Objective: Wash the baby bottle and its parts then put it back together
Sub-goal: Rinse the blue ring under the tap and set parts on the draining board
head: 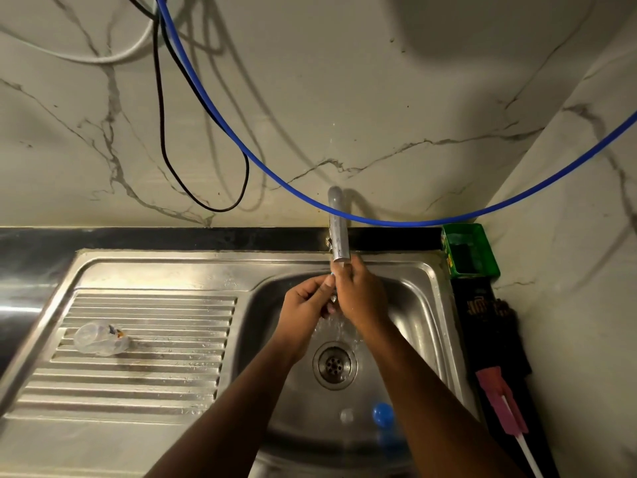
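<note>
Under the tap [337,229], over the sink bowl [413,305], both hands meet in running water. My left hand [308,300] has its fingers curled round a small bottle part [332,273], mostly hidden, with only a light-blue bit showing at the fingertips. My right hand [360,294] closes on the same part from the right, just below the spout. The clear bottle body [100,338] lies on its side on the ribbed drainboard [155,374], far left of the hands. A blue cap [382,414] and a small clear piece [346,415] lie in the bowl near its front.
The drain [334,365] sits below the hands. A pink bottle brush [503,398] with a white handle lies on the dark counter at the right. A green box [470,251] stands in the back right corner. A blue hose [275,174] and a black cable [162,132] hang across the wall.
</note>
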{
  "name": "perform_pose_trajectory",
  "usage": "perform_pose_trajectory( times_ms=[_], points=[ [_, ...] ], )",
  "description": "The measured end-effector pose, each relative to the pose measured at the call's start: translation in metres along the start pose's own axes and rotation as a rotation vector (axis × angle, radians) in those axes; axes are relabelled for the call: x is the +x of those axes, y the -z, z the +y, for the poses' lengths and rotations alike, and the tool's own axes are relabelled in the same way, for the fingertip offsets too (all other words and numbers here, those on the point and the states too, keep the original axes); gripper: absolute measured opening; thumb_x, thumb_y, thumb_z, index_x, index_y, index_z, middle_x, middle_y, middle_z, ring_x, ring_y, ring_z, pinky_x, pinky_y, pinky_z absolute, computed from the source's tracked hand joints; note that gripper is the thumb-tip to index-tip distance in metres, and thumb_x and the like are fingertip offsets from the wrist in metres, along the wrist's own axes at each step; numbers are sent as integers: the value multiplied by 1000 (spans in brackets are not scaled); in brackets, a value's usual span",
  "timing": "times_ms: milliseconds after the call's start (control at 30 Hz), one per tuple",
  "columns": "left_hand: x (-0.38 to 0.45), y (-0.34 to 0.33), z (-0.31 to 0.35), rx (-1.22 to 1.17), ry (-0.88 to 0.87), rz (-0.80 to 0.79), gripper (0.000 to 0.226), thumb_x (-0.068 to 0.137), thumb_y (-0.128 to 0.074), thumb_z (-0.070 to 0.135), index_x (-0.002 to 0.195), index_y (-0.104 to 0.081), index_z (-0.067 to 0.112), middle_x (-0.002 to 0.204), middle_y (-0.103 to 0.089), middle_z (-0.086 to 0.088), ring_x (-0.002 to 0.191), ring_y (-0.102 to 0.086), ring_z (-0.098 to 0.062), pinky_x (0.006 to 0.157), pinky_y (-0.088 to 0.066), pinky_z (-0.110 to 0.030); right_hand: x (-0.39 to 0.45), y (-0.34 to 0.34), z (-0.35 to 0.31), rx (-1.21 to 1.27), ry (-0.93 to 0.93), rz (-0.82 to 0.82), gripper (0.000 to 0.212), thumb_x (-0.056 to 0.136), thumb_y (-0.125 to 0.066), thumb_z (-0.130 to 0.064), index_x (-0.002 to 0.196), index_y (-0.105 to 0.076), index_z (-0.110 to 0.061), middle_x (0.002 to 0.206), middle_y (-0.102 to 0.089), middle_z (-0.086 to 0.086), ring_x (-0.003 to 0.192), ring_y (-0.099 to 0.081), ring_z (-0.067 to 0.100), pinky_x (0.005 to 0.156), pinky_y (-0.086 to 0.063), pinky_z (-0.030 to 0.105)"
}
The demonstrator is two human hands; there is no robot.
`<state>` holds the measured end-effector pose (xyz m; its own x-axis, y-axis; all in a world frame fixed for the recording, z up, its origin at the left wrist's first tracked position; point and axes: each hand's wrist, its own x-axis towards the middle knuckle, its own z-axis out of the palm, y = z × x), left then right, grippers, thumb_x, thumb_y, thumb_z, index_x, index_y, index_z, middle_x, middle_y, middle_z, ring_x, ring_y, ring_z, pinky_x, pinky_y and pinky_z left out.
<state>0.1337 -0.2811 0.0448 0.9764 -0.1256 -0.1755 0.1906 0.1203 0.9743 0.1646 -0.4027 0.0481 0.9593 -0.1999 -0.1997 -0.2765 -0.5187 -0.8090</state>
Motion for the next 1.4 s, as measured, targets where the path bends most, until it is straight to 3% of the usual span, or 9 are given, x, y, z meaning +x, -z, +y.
perform_pose_trajectory(
  times_ms=[67, 200, 300, 533, 700, 767, 1067, 1200, 1400],
  points=[
    [3, 1, -1, -83, 53, 0, 27, 106, -56, 21, 113, -76, 4, 77, -66, -6, 65, -53, -15, 67, -46, -30, 3, -1, 4, -101, 91, 59, 33, 107, -42, -45, 106, -67, -23, 80, -63, -7, 75, -62, 13, 66, -44, 27],
    [4, 1, -3, -220, 79, 19, 29, 100, -60, 24, 113, -76, 4, 80, -67, -9, 60, -47, -11, 62, -45, -25, 10, -1, -9, 414, -346, -70, 41, 109, -41, -41, 112, -68, -10, 91, -65, 8, 78, -61, 19, 68, -47, 29],
    [0, 2, -4, -192, 52, 29, 28, 106, -54, 16, 116, -73, -2, 77, -67, -8, 61, -54, -11, 65, -50, -27, 11, 2, -13, 317, -450, -264, 49, 109, -33, -50, 102, -64, -12, 68, -55, 4, 54, -47, 13, 50, -41, 24],
    [7, 3, 2, -230, 203, -12, 27, 106, -54, 27, 105, -73, 7, 75, -61, -4, 62, -49, -11, 61, -43, -25, 11, 5, 3, -90, 101, -121, 43, 109, -37, -48, 115, -69, -19, 95, -69, 1, 86, -66, 17, 77, -53, 32],
    [9, -2, 2, -647, 390, -14, 31, 94, -62, 31, 111, -73, 8, 81, -61, -3, 55, -47, -5, 51, -43, -17, 16, -6, 2, 237, -109, -93, 41, 111, -38, -35, 123, -65, -8, 109, -69, 15, 82, -63, 15, 68, -51, 24],
    [9, -2, -1, -725, 445, -3, 36, 92, -65, 35, 110, -77, 7, 80, -62, -4, 62, -51, -7, 54, -46, -18, 9, -5, 7, 178, 1, -31, 38, 110, -42, -34, 123, -67, -9, 103, -68, 7, 87, -64, 15, 69, -50, 22],
    [14, 4, -3, -486, 510, -58, 35, 100, -64, 36, 118, -71, 7, 87, -67, -5, 65, -53, -9, 58, -50, -19, 7, 18, 17, -127, 229, -121, 51, 108, -34, -50, 123, -69, -17, 101, -72, 3, 96, -70, 20, 80, -48, 24],
    [21, 3, -4, -548, 449, -41, 39, 95, -64, 30, 120, -71, 2, 91, -69, -9, 76, -62, -11, 70, -57, -23, -3, 10, 11, -250, 243, -109, 71, 94, -28, -81, 130, -56, -26, 101, -71, -3, 89, -70, 15, 76, -57, 29],
    [13, -8, -13, -589, 372, 6, 39, 100, -59, 35, 123, -67, 4, 78, -56, -3, 69, -54, -8, 67, -51, -21, 7, 1, 0, 136, -62, -35, 40, 111, -39, -39, 126, -64, -13, 110, -71, 9, 81, -62, 9, 65, -44, 20]
  ],
)
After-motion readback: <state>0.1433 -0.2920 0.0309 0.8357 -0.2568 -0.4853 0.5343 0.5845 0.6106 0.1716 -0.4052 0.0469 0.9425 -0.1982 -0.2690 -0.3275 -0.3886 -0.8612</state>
